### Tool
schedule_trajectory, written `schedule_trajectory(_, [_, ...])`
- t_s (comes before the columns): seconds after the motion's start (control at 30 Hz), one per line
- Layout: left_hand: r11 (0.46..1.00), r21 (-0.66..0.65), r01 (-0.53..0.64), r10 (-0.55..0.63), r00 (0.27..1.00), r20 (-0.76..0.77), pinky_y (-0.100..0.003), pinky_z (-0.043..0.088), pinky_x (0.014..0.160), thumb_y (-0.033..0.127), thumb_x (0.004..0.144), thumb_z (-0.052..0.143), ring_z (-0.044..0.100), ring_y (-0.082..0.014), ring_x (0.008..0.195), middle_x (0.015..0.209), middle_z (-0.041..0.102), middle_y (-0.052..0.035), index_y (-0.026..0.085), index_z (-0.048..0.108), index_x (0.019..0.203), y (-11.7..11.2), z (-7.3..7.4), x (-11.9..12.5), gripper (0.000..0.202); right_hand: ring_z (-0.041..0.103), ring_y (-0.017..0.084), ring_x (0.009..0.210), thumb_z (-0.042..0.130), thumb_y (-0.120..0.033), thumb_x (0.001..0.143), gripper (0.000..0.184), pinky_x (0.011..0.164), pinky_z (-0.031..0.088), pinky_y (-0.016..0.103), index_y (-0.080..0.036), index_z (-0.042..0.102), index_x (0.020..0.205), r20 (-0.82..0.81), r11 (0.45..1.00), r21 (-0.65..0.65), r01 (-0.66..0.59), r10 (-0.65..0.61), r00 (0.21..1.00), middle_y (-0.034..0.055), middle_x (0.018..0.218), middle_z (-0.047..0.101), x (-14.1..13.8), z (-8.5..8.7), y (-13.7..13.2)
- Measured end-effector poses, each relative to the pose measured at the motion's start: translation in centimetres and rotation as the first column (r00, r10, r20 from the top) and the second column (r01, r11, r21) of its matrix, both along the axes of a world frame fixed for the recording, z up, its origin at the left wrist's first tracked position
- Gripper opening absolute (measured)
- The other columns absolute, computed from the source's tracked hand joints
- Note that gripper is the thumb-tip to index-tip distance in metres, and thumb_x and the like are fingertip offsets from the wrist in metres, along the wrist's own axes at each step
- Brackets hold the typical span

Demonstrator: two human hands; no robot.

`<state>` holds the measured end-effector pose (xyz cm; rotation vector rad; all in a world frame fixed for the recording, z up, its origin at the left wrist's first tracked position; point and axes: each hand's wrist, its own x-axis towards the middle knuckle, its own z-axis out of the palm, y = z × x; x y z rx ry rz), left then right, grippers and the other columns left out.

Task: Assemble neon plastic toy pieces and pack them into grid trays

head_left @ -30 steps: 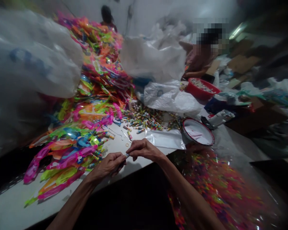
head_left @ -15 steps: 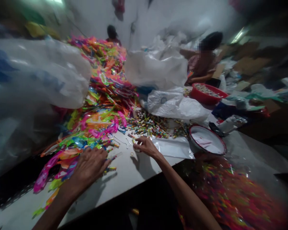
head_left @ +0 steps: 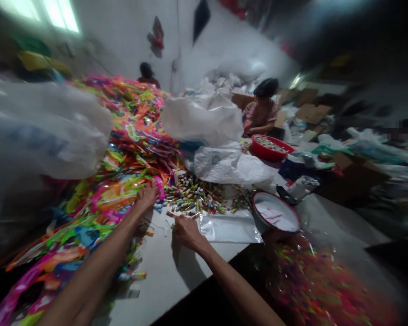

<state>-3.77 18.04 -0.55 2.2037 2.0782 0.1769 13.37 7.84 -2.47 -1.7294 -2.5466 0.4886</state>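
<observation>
My left hand (head_left: 148,195) reaches to the edge of a heap of bright, limp balloon-like pieces (head_left: 136,131), beside a pink one (head_left: 159,188). Its fingertips are blurred against the heap, so their grip is unclear. Over the white table (head_left: 163,262), my right hand (head_left: 187,232) has its fingers curled, with a small printed tube (head_left: 171,214) at the fingertips. Just beyond it lies a pile of similar short tubes (head_left: 204,192). Several tubes with coloured pieces attached, one tube (head_left: 139,275) among them, lie along the left part of the table.
A clear flat plastic bag (head_left: 229,227) lies right of my right hand, near a red-rimmed white basin (head_left: 277,212). Large plastic sacks (head_left: 204,120) stand behind. A person (head_left: 261,108) sits beyond a red tub (head_left: 271,148). A bag of colourful pieces (head_left: 313,276) is at lower right.
My left hand has moved forward from the near tubes to the heap's edge. My right hand has turned and curled, now with a tube at its fingertips. The view has shifted.
</observation>
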Motion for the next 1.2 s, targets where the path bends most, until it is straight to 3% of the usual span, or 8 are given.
schedule_trajectory(0.23, [0.992, 0.076, -0.103, 0.098, 0.993, 0.064, -0.039, 0.041, 0.079, 0.024, 0.082, 0.037, 0.056, -0.0304, 0.101, 0.117, 0.056, -0.0187, 0.013, 0.025, 0.138, -2.5, 1.2, -0.3, 0.058, 0.056, 0.022, 0.084, 0.051, -0.014, 0.066, 0.018, 0.070, 0.037, 0.031, -0.016, 0.056, 0.083, -0.251, 0.986, -0.021, 0.167, -0.167, 0.953, 0.0073, 0.089, 0.061, 1.3, -0.6, -0.2])
schedule_trajectory(0.4, [0.989, 0.118, -0.094, 0.051, 0.945, 0.323, -0.030, 0.046, 0.071, 0.036, 0.084, 0.045, 0.062, -0.0233, 0.089, 0.100, 0.067, -0.0077, 0.022, 0.034, 0.135, -8.5, 3.3, 0.8, 0.054, 0.051, 0.013, 0.053, 0.052, -0.016, 0.061, 0.008, 0.054, 0.038, 0.025, -0.017, 0.048, 0.067, -0.667, 0.870, -0.419, 0.260, -0.489, 0.561, -0.0024, 0.058, 0.052, 1.1, -0.6, -0.1])
schedule_trajectory(0.57, [0.947, 0.320, -0.022, -0.046, 0.978, 0.203, -0.030, 0.044, 0.081, 0.022, 0.087, 0.039, 0.059, -0.0213, 0.097, 0.117, 0.059, -0.0091, 0.023, 0.035, 0.135, -10.8, 2.6, 1.2, 0.047, 0.046, 0.008, 0.042, 0.057, -0.020, 0.058, 0.012, 0.045, 0.037, 0.021, -0.016, 0.050, 0.067, -0.820, 0.835, -0.537, 0.121, -0.550, 0.159, -0.0046, 0.052, 0.053, 0.8, 1.0, -1.1])
schedule_trajectory(0.73, [0.932, 0.362, -0.012, -0.086, 0.963, 0.254, -0.033, 0.041, 0.086, 0.020, 0.089, 0.034, 0.052, -0.0233, 0.104, 0.111, 0.056, -0.0110, 0.018, 0.045, 0.125, -12.4, 3.2, 1.3, 0.037, 0.044, 0.007, 0.041, 0.062, -0.015, 0.055, 0.015, 0.043, 0.035, 0.020, -0.015, 0.052, 0.066, -0.805, 0.804, -0.594, 0.031, -0.593, -0.015, -0.0043, 0.049, 0.054, 0.9, 1.9, -2.4])
schedule_trajectory(0.83, [0.951, 0.294, -0.099, -0.086, 0.827, 0.556, -0.032, 0.042, 0.081, 0.031, 0.092, 0.029, 0.055, -0.0202, 0.092, 0.099, 0.057, -0.0100, 0.016, 0.057, 0.099, -14.8, 3.3, 2.0, 0.033, 0.047, 0.007, 0.043, 0.064, -0.016, 0.056, 0.016, 0.044, 0.036, 0.020, -0.016, 0.050, 0.065, -0.776, 0.782, -0.622, -0.037, -0.622, -0.104, -0.0029, 0.053, 0.057, 1.1, 2.3, -3.2])
schedule_trajectory(0.93, [0.997, -0.075, 0.034, 0.051, 0.464, 0.884, -0.028, 0.043, 0.059, 0.035, 0.088, 0.038, 0.056, -0.0143, 0.061, 0.076, 0.057, -0.0032, 0.015, 0.055, 0.092, -17.2, 2.2, 2.6, 0.027, 0.052, 0.010, 0.047, 0.064, -0.015, 0.057, 0.019, 0.047, 0.040, 0.021, -0.017, 0.050, 0.070, -0.769, 0.781, -0.618, -0.093, -0.624, -0.135, -0.0010, 0.059, 0.061, 1.1, 3.1, -4.0])
schedule_trajectory(1.03, [0.928, -0.262, 0.263, 0.234, 0.135, 0.963, -0.023, 0.038, 0.049, 0.034, 0.083, 0.046, 0.052, -0.0097, 0.051, 0.072, 0.055, 0.0010, 0.016, 0.051, 0.092, -18.7, 1.0, 2.7, 0.021, 0.056, 0.012, 0.048, 0.064, -0.014, 0.057, 0.029, 0.048, 0.042, 0.023, -0.018, 0.051, 0.082, -0.773, 0.782, -0.614, -0.107, -0.623, -0.122, -0.0020, 0.061, 0.063, 0.8, 3.6, -4.7])
schedule_trajectory(1.2, [0.910, -0.298, 0.287, 0.266, 0.147, 0.953, -0.020, 0.033, 0.046, 0.046, 0.081, 0.049, 0.045, -0.0069, 0.046, 0.058, 0.051, 0.0036, 0.014, 0.051, 0.077, -19.5, 0.9, 2.0, 0.032, 0.058, 0.013, 0.048, 0.067, -0.015, 0.058, 0.029, 0.050, 0.045, 0.024, -0.017, 0.051, 0.082, -0.776, 0.768, -0.614, -0.183, -0.630, -0.039, 0.0000, 0.060, 0.065, 0.5, 3.4, -5.4])
